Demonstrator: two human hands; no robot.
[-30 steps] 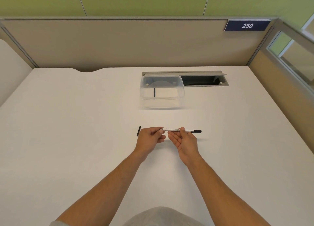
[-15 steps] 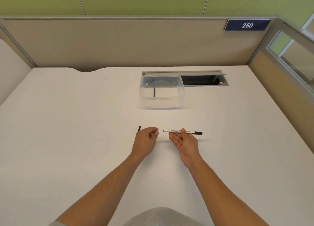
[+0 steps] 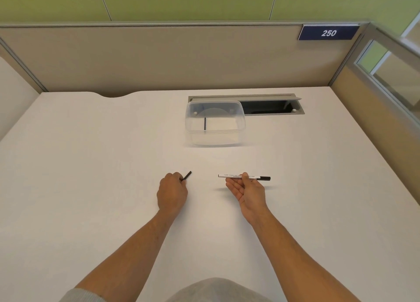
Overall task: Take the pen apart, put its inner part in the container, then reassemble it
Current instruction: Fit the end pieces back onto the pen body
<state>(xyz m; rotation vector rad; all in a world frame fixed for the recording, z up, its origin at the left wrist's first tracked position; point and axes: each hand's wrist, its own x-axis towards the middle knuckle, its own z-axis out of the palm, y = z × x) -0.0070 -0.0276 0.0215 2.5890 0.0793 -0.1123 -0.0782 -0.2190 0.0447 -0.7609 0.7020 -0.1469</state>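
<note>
— Where is the pen found?

— The white pen barrel [image 3: 241, 177] is held level above the bench [image 3: 91, 165], its black end pointing to the right. It is pinched between the thumb and fingers of the right hand [image 3: 248, 191], which is turned palm up; the remaining fingers are left loosely spread beneath it.

— And the other grip?

— The left hand [image 3: 172, 192] is closed, knuckles up, on a small black piece [image 3: 187, 175], of which only the far end is seen sticking out past the fingers. Whether that piece is touching the bench surface cannot be told. The two hands are kept well apart, side by side.

— What about the inner part?

— A thin dark stick [image 3: 205, 124] is seen inside the clear plastic container [image 3: 214, 123], lying toward its left side and pointing away from the person. The container is set on the bench farther back, well apart from both hands.

— What lies around it?

— Just behind and to the right of the container, an open cable slot [image 3: 270, 107] with a grey frame is let into the bench. A beige partition [image 3: 159, 58] is stood along the back edge, and a blue plate marked 250 [image 3: 328, 33] is fixed near its upper right corner. A green wall [image 3: 181, 4] is seen above.
</note>
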